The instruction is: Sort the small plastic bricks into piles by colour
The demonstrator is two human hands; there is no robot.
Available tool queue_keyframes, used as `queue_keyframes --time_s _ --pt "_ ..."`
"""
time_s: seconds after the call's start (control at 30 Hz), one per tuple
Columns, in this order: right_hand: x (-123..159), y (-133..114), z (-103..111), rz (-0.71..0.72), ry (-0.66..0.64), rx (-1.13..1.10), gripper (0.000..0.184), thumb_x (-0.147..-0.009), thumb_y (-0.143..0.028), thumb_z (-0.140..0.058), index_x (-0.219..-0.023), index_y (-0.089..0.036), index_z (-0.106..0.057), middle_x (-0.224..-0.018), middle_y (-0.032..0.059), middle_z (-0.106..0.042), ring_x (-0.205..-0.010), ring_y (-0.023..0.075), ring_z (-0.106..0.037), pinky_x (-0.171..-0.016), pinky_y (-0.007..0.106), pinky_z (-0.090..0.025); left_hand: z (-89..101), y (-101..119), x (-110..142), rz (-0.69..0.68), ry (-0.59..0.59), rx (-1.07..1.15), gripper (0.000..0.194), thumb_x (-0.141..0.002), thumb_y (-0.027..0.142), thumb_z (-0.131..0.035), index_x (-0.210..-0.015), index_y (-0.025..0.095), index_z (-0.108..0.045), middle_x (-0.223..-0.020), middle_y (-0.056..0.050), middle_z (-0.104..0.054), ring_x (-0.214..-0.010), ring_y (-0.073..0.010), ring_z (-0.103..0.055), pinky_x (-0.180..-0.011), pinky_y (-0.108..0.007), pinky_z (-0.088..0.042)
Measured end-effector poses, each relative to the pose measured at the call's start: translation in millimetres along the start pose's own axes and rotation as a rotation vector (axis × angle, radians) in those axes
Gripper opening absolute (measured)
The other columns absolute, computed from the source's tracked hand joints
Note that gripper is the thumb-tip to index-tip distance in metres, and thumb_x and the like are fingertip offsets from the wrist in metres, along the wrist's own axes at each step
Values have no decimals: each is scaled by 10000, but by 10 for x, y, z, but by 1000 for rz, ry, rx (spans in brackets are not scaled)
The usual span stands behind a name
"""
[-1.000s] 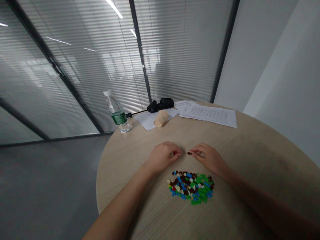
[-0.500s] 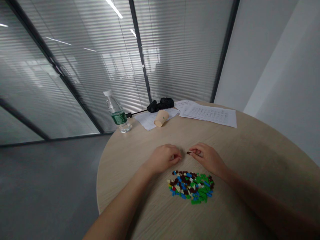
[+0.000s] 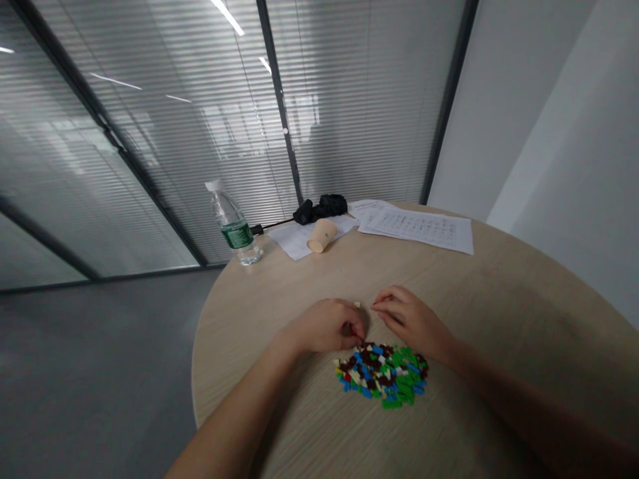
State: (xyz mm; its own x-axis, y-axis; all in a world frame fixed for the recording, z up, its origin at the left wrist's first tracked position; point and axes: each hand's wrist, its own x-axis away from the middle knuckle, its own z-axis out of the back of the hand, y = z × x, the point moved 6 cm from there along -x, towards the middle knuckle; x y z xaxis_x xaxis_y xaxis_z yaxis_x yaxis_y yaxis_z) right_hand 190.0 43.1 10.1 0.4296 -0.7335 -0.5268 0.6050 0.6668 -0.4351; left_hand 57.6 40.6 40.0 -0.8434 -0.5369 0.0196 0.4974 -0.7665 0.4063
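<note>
A flat pile of small toy building bricks [image 3: 384,376], in brown, green, blue, cream, white and red, lies on the round wooden table [image 3: 309,426]. My left hand [image 3: 332,326] reaches down to the pile's far left edge. Its thumb and fingers are pinched low at the brown bricks there, and what they hold is hidden. Just beyond those knuckles a small cream brick [image 3: 357,304] shows. My right hand [image 3: 412,319] hovers beyond the pile with its fingertips drawn together, pointing left. Whatever is between them is too small to make out.
A water bottle [image 3: 237,233] with a green label stands at the far left edge. Near it a paper cup [image 3: 322,235] lies on its side on a sheet of paper. Behind are a black folded object [image 3: 322,207] and printed sheets [image 3: 419,228]. A blinds-covered glass partition rises beyond.
My left hand has come nearer to me, down to the pile's edge, uncovering the cream brick. The dark brown brick at my right fingertips no longer shows; that hand has shifted slightly left.
</note>
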Motion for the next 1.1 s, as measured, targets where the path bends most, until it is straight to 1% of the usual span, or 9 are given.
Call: queue_keyframes --time_s 0.23,0.43,0.5,0.57,0.67,0.73,0.83,0.93,1.1 --pt "-10 -40 58 12 35 9 198 -803 -151 -521 -905 -221 -675 -926 71 -616 -881 192 -557 -792 344 -465 -43 14 -16 -13 -27 16 119 -702 130 -585 -762 186 -672 -746 -1 -633 -708 -120 -567 -644 -210 -392" --pt "-33 -81 103 1 71 -26 191 -801 -146 -505 -861 -220 -671 -892 70 -629 -871 191 -568 -791 340 -462 -26 -4 -36 -12 0 78 109 -694 107 -584 -748 169 -655 -712 7 -596 -661 -106 -533 -613 -201 -378" --pt "-40 -80 116 -53 81 -84 173 -799 -171 -510 -842 -219 -672 -883 68 -639 -859 189 -581 -786 332 -466 22 14 -38 -2 54 124 104 -705 97 -570 -756 156 -638 -701 11 -582 -642 -97 -512 -608 -198 -375" --pt "-41 -70 102 -146 59 -213 151 -800 -216 -523 -838 -214 -669 -874 62 -653 -828 184 -599 -748 314 -479 89 28 -37 17 162 190 83 -738 115 -551 -773 146 -619 -702 11 -576 -623 -90 -492 -601 -197 -375" --pt "-22 -64 16 -305 -38 -474 169 -809 -302 -532 -856 -207 -664 -827 41 -675 -758 167 -619 -669 275 -488 163 34 -31 38 345 247 82 -795 190 -534 -782 146 -601 -725 -2 -576 -637 -96 -487 -607 -205 -384" --pt "-7 -58 -29 -390 -68 -610 192 -802 -337 -537 -846 -199 -664 -750 26 -675 -697 153 -618 -626 256 -483 173 48 -35 13 419 230 106 -814 222 -532 -769 150 -595 -730 -10 -578 -669 -107 -498 -627 -216 -392" --pt "10 -9 -53 -496 -27 -730 187 -748 -345 -587 -794 -181 -663 -656 15 -660 -617 136 -602 -576 242 -474 165 67 -48 -48 479 189 132 -833 227 -528 -749 150 -595 -734 -23 -579 -716 -122 -515 -669 -233 -405" --pt "23 46 -65 -556 14 -778 189 -692 -340 -636 -777 -172 -660 -650 20 -669 -608 135 -608 -579 245 -484 165 55 -49 -70 509 186 137 -841 230 -530 -770 151 -616 -779 -40 -575 -753 -127 -529 -687 -235 -420" --pt "18 110 -6 -518 40 -654 196 -678 -345 -639 -779 -178 -657 -724 35 -701 -663 159 -646 -626 273 -512 193 31 -28 -69 517 150 137 -848 215 -520 -867 163 -645 -818 -38 -578 -765 -123 -541 -695 -233 -432"
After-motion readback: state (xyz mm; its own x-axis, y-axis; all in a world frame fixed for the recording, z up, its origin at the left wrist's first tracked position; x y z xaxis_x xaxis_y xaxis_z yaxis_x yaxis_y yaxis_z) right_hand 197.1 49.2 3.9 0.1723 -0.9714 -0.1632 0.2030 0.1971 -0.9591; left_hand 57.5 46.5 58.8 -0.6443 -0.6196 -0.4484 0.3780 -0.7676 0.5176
